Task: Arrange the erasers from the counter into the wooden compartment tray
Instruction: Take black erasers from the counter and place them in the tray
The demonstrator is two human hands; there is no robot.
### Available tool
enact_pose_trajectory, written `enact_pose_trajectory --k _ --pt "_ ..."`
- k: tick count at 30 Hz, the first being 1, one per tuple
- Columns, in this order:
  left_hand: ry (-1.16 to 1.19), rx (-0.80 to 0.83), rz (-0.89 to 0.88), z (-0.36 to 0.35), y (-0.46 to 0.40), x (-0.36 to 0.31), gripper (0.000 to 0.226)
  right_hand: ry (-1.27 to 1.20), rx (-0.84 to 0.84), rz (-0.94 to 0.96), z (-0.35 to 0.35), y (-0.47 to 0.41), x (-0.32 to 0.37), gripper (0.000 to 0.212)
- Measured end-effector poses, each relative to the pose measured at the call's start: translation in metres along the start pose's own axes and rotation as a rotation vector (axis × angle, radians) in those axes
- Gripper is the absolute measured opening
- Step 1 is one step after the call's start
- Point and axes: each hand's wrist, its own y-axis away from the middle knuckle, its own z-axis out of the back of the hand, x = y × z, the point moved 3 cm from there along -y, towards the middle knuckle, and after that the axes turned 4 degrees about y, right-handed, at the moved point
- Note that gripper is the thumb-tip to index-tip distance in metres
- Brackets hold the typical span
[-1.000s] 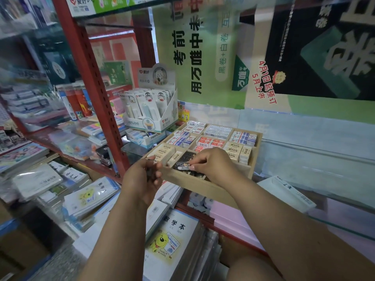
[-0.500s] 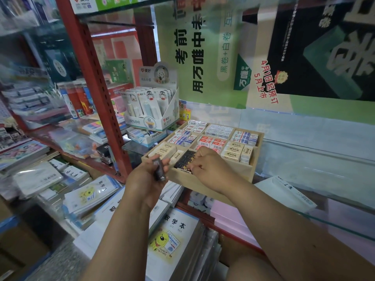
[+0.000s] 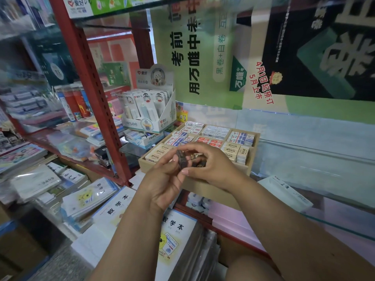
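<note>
Fingers [image 3: 172, 159] of the left hand [image 3: 164, 183] curled round a dark eraser [image 3: 182, 160], pinching it just in front of the wooden compartment tray [image 3: 251, 167]. Fingers [image 3: 185, 172] of the right hand [image 3: 209, 165] bent and closing on the same dark eraser from 3 o'clock, thumb tip touching its lower edge. Eraser held near upright, long axis running roughly 12 to 6 o'clock, slightly tilted toward 11; its printed face too blurred to read. Both hands raised above the tray's near edge, hiding the near middle compartment, where a few dark and tan pieces [image 3: 197, 157] show between the fingers.

Tray resting on the glass counter [image 3: 304, 159], divided into a grid of compartments. Far row, 10 to 2 o'clock: white erasers with red print [image 3: 194, 125], pale blue-white erasers [image 3: 217, 131], white-and-blue erasers [image 3: 242, 137]. Middle row: blue-banded erasers [image 3: 178, 139] at 9 o'clock, red-labelled erasers [image 3: 210, 141] in the centre. Near row: cream erasers [image 3: 159, 153] at 8 o'clock, more cream erasers [image 3: 235, 152] at 4 o'clock, lying flat in stacks with long axes across the tray.

At 10 o'clock of the tray, a white display box [image 3: 149, 112] of carded items standing upright. Red shelf post [image 3: 89, 84] at 9 o'clock. Exercise books [image 3: 174, 236] stacked below at 6 o'clock.
</note>
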Motion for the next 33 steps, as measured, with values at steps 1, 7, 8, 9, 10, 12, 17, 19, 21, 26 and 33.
enact_pose_trajectory --k 1,7,8,9,10,12,17,19,21,26,33 --pt "-0.007 0.014 0.005 -0.002 0.0 0.002 0.028 -0.002 -0.008 0.015 0.001 0.0 0.001 0.043" --pt "-0.128 -0.024 0.001 -0.002 -0.003 0.006 0.009 -0.076 -0.255 -0.129 0.014 -0.004 -0.008 0.007" --pt "-0.169 -0.031 -0.008 -0.001 -0.003 0.008 0.008 -0.069 -0.28 -0.152 0.016 -0.005 -0.01 0.014" --pt "-0.22 -0.045 -0.017 -0.001 -0.004 0.009 0.007 -0.059 -0.297 -0.176 0.017 -0.006 -0.011 0.018" --pt "-0.275 -0.066 -0.024 -0.002 -0.003 0.01 0.007 -0.05 -0.308 -0.197 0.019 -0.007 -0.012 0.019" --pt "-0.378 -0.121 -0.029 -0.003 -0.003 0.011 0.011 -0.052 -0.311 -0.208 0.022 -0.006 -0.013 0.01" --pt "-0.483 -0.191 -0.012 -0.003 -0.007 0.008 0.009 0.235 -0.276 -0.053 0.021 0.0 -0.008 0.041" --pt "-0.491 -0.184 -0.004 -0.004 -0.008 0.009 0.011 0.332 -0.266 -0.006 0.019 0.0 -0.006 0.046" --pt "-0.502 -0.179 0.002 -0.006 -0.009 0.01 0.011 0.376 -0.278 0.009 0.021 0.0 -0.007 0.046" --pt "-0.634 -0.206 -0.037 -0.006 -0.012 0.005 0.024 0.355 -0.308 0.014 0.031 -0.004 -0.01 0.039" --pt "-1.033 -0.314 -0.235 0.023 -0.013 -0.005 0.059 0.396 -0.274 -0.292 0.039 -0.006 -0.047 0.029"
